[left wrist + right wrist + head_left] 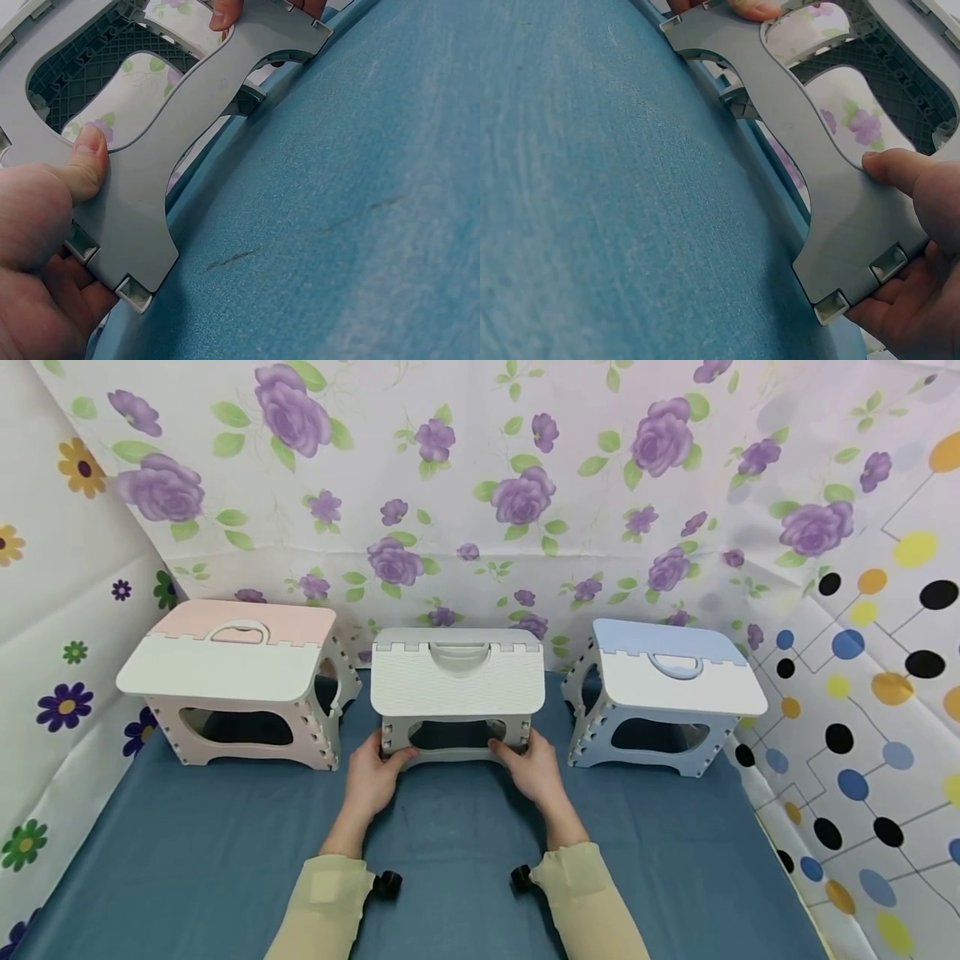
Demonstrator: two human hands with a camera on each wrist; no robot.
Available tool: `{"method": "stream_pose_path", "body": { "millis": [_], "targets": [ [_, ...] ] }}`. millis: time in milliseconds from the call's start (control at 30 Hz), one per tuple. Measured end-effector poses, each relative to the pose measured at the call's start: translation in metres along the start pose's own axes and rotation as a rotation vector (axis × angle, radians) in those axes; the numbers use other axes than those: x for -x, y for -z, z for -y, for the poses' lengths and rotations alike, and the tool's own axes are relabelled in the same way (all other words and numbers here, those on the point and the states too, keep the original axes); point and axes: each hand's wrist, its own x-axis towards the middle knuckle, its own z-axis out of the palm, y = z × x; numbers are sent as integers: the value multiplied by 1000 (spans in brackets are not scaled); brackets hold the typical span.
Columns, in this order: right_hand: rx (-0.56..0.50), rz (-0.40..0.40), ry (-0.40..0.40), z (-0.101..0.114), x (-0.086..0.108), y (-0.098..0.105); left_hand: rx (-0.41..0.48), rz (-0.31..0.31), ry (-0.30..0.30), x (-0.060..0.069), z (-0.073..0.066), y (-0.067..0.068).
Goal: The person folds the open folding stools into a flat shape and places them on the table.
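A grey folding stool [457, 693] stands unfolded between two others, its carry handle [459, 651] lying on the top. My left hand [371, 779] grips the lower left of its front leg panel, the thumb on the front face and the fingers bent around the side edge. On the opposite side my right hand [536, 772] holds the same panel in a mirrored way. In the left wrist view the grey leg panel [142, 202] shows hollow corner slots and a wavy cut-out. Whether the feet touch the cloth, I cannot tell.
To the left stands a pink and white folding stool [217, 668], to the right a blue and white one [675, 685]. Blue cloth [457, 852] covers the table. Flowered sheeting [465, 485] hangs behind, and dotted sheeting [862, 735] on the right.
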Motion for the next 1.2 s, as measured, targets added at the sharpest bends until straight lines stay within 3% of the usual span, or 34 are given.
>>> {"method": "stream_pose_path", "body": {
  "millis": [800, 1200],
  "targets": [
    [-17, 52, 26, -3, -3, 1, -9, 10, -11, -1, 1, 3],
    [-20, 53, 17, -1, -2, 3, -7, 9, -48, -2, 5, 1]
  ]
}}
